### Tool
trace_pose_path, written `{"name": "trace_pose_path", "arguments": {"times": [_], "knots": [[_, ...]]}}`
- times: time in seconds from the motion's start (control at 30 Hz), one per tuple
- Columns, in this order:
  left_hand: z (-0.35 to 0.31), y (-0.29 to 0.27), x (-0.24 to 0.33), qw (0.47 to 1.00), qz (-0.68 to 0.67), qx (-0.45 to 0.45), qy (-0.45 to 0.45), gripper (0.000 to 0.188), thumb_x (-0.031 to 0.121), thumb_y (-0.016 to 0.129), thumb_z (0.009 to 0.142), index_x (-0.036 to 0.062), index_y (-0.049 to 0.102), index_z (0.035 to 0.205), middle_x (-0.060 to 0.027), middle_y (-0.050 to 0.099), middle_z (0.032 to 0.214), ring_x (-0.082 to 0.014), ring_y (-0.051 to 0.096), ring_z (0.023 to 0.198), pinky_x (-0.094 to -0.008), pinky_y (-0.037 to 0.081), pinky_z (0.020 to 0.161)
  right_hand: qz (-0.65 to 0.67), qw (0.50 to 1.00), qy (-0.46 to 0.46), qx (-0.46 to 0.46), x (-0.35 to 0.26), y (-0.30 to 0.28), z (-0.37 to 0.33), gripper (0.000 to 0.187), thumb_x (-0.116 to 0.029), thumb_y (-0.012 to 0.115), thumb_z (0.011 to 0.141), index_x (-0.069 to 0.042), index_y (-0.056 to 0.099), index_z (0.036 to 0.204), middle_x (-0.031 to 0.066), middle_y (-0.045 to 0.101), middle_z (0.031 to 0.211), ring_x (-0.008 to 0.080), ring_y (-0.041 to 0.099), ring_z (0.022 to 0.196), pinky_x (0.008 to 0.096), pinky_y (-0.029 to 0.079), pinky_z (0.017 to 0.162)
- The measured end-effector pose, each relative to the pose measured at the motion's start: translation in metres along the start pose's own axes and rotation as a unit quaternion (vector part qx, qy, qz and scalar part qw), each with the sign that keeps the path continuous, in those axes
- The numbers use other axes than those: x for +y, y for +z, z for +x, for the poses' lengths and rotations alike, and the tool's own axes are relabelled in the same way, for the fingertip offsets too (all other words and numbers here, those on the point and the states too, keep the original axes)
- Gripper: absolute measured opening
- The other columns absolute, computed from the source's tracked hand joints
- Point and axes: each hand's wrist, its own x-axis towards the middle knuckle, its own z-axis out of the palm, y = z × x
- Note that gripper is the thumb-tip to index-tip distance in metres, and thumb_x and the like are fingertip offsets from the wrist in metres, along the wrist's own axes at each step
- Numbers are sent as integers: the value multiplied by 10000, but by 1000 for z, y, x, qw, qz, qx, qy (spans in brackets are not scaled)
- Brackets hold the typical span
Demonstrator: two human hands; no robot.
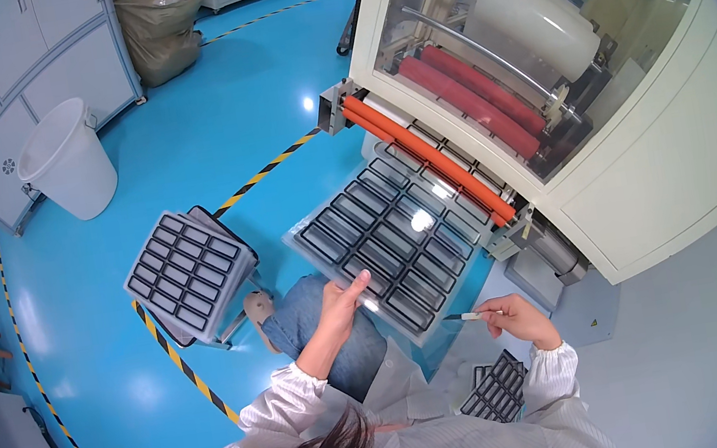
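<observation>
A clear plastic sheet [380, 256] bearing rows of black rectangular frames stretches from beneath the orange roller [430, 159] toward my lap. My left hand [341, 309] grips its near left edge, thumb on top and fingers hidden underneath. At the sheet's near right corner, my right hand [520, 320] pinches a small knife [474, 314] with a pale handle and a thin dark blade. The blade points left, close to the edge; whether it touches the plastic I cannot tell. Below that hand lie more black-framed pieces [497, 388], partly covered by my sleeve.
A cream machine [654, 196] stands at right, with red rollers [471, 103] and a large film roll [532, 18] behind its window. To my left, a stack of framed sheets [188, 270] rests on a stool. Farther off are a white bin [67, 162] and a brown bag [163, 34].
</observation>
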Motion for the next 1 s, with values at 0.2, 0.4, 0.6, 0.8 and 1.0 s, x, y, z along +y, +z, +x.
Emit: {"name": "trace_pose_path", "arguments": {"times": [0.2,0.4,0.6,0.8,1.0], "knots": [[-9,2,6,1000,-3,11,-8,240,225,695,830,14,635,928,1,615,786,-56,527,657,-219,396,565,18,980,-116,163,-10,-7,58,222,-151,509,944,7,619,1053,5,559,606,70,513,554,212,411,519],[-16,-10,1,1000,4,6,10,180,189,676,828,30,652,909,36,597,758,-26,460,609,-214,328,526,-176,910,-216,309,-21,9,159,268,-117,518,911,-87,593,1167,147,571,606,275,557,511,341,447,524],[-32,-10,10,1000,4,16,0,151,183,675,820,45,651,877,65,561,724,-17,416,585,-213,283,506,-253,860,-315,312,-34,20,229,268,-132,511,899,-135,601,1151,195,630,768,373,610,682,433,483,607],[-41,-21,10,1000,5,25,-2,139,188,685,812,55,644,815,71,543,689,-18,407,574,-218,277,500,-275,865,-296,297,-45,35,249,275,-166,493,910,-160,594,1166,166,651,806,353,622,736,438,485,660],[-50,-29,12,999,4,45,9,145,190,698,799,57,639,794,63,544,684,-20,406,569,-219,276,499,-297,874,-270,275,-60,52,245,268,-154,497,907,-150,603,1153,164,649,798,355,618,719,434,485,646]]}}
